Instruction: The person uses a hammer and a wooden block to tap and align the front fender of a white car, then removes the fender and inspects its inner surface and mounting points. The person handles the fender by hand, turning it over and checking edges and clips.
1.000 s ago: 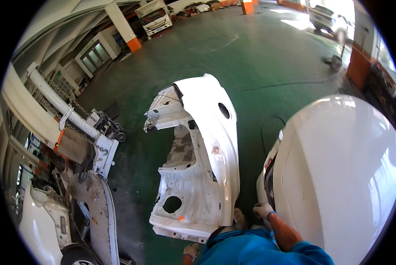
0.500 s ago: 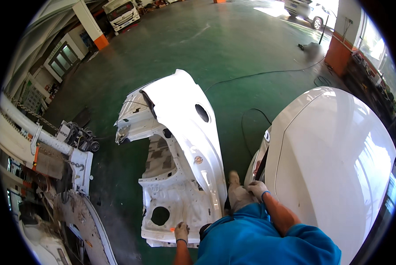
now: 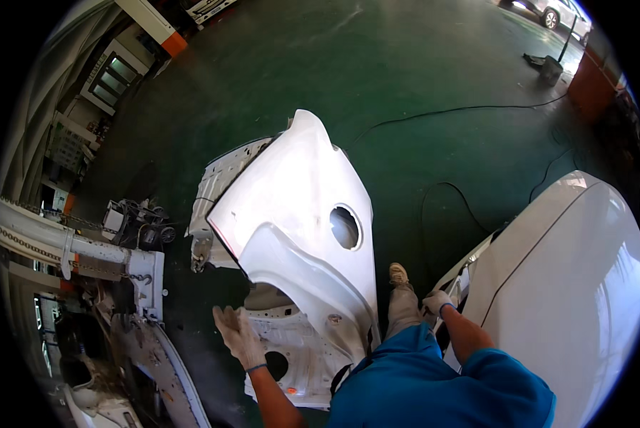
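Note:
A cut white car body section (image 3: 298, 185) lies on the green floor in front of me, with an oval opening in its outer panel and a bare inner pan below. My left hand (image 3: 240, 337), in a pale glove, is raised at this section's lower left side, fingers apart, with no object visible in it. My right hand (image 3: 437, 303), also gloved, has curled fingers beside the edge of the white car (image 3: 548, 292) on my right; what they hold, if anything, is hidden. My foot stands between the section and the car.
A heavy white steel frame (image 3: 147, 285) with chains runs along the left, near a small wheeled machine (image 3: 149, 225) and damaged car parts. Black cables (image 3: 462, 108) snake across the floor toward an orange-based pillar (image 3: 591, 78). Another car (image 3: 551, 18) stands far right.
My left hand has risen from the section's bottom edge to its left side, and its fingers have opened. My right hand has shifted slightly along the car. The view tilts further down.

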{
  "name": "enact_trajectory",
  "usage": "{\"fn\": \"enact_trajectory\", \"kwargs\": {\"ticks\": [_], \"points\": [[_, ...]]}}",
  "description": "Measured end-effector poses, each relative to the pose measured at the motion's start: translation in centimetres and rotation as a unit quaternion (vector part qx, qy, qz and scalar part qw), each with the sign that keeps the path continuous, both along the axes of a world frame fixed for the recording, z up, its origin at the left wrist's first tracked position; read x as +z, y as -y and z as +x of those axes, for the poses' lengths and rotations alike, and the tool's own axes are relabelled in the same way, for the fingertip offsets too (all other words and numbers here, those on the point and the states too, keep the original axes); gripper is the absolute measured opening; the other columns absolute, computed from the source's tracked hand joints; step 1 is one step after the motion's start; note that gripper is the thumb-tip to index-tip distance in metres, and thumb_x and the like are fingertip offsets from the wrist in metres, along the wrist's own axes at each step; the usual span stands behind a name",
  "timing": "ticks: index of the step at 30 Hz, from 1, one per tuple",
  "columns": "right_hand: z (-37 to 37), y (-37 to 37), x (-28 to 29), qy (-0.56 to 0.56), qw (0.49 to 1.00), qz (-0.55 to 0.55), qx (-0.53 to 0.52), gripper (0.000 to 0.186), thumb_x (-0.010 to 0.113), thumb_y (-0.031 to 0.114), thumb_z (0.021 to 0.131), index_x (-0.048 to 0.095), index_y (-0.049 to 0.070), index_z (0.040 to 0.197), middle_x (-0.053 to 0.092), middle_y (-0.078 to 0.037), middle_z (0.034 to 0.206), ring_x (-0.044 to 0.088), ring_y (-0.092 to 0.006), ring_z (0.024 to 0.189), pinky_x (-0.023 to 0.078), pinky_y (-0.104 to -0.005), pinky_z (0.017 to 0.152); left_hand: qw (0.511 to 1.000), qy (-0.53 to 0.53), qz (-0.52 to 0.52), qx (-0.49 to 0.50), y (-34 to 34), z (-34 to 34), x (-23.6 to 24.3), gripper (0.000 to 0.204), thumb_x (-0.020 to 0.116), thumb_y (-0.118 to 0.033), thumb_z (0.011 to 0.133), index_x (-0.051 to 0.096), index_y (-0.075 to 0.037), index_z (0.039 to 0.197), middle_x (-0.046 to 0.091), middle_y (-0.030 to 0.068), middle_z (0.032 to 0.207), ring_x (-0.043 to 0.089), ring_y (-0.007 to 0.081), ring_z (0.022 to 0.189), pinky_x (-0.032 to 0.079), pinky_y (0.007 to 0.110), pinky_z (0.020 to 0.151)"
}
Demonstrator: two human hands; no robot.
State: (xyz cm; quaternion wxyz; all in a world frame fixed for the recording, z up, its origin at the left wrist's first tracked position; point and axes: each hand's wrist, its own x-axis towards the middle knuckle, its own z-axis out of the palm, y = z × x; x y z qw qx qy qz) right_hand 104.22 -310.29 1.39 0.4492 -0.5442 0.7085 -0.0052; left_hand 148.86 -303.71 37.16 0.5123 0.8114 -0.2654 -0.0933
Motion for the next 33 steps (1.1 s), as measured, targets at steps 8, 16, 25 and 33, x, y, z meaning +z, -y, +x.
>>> {"fn": "enact_trajectory", "kwargs": {"ticks": [8, 16, 25, 33], "points": [[-2.4, 12.4, 3.1, 0.038, 0.991, 0.112, -0.062, 0.026, 0.068, 0.02, 0.078, 0.073, 0.0, 0.094, 0.071, -0.014, 0.074, 0.07, -0.0227, 0.064, 0.056, -0.0352, 0.058, 0.966, 0.175, 0.18, 0.06, 18.8, 2.8, 2.8, 0.067, 0.054, -0.042, 0.1, 0.033, -0.007, 0.153, 0.063, 0.0283, 0.127, 0.065, 0.0415, 0.114, 0.052, 0.046, 0.095], [-0.1, 18.5, 7.6, 0.177, 0.959, 0.149, -0.165, 0.02, 0.063, 0.006, 0.082, 0.065, -0.008, 0.095, 0.063, -0.012, 0.065, 0.062, -0.0202, 0.052, 0.047, -0.0338, 0.045, 0.917, 0.278, 0.228, 0.172, 21.4, 4.3, -1.6, 0.063, 0.047, -0.054, 0.101, 0.042, -0.011, 0.146, 0.071, 0.0268, 0.097, 0.068, 0.0486, 0.083, 0.053, 0.058, 0.069], [0.8, 24.4, 10.2, 0.126, 0.99, 0.051, -0.038, 0.018, 0.064, 0.007, 0.082, 0.068, -0.005, 0.094, 0.064, -0.01, 0.065, 0.063, -0.0204, 0.054, 0.049, -0.0343, 0.048, 0.94, 0.237, 0.198, 0.143, 21.3, 4.0, -0.1, 0.058, 0.048, -0.045, 0.103, 0.041, -0.009, 0.147, 0.069, 0.0268, 0.109, 0.068, 0.0475, 0.086, 0.054, 0.055, 0.072], [-0.6, 33.5, 10.3, 0.097, 0.991, 0.088, -0.034, 0.02, 0.063, 0.008, 0.082, 0.068, -0.005, 0.097, 0.065, -0.012, 0.07, 0.064, -0.0218, 0.057, 0.051, -0.0354, 0.05, 0.935, 0.232, 0.198, 0.181, 22.8, 3.6, -0.5, 0.054, 0.053, -0.039, 0.102, 0.044, -0.008, 0.146, 0.069, 0.0274, 0.108, 0.068, 0.0472, 0.09, 0.054, 0.053, 0.074]]}}
